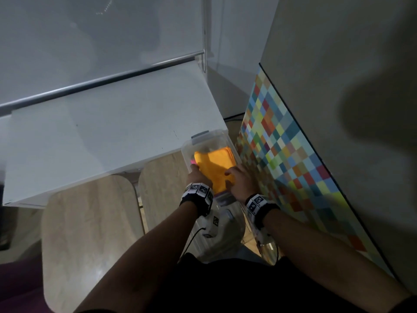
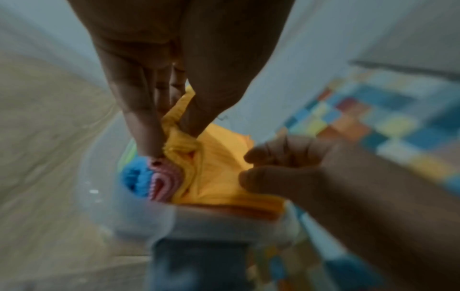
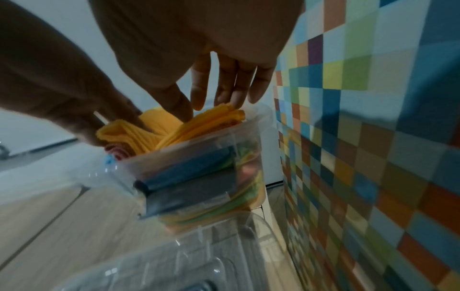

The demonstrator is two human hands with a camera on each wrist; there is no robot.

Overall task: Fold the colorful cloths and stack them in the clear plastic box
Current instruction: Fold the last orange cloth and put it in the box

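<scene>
Tucking the orange cloth (image 1: 214, 168) on top of the stack in the clear box (image 1: 208, 141), far right by the checkered wall. Left hand (image 1: 197, 175) pinches its left corner to settle it; right hand (image 1: 240, 180), fingers (image 3: 227, 84) straight and together, presses it flat.
</scene>
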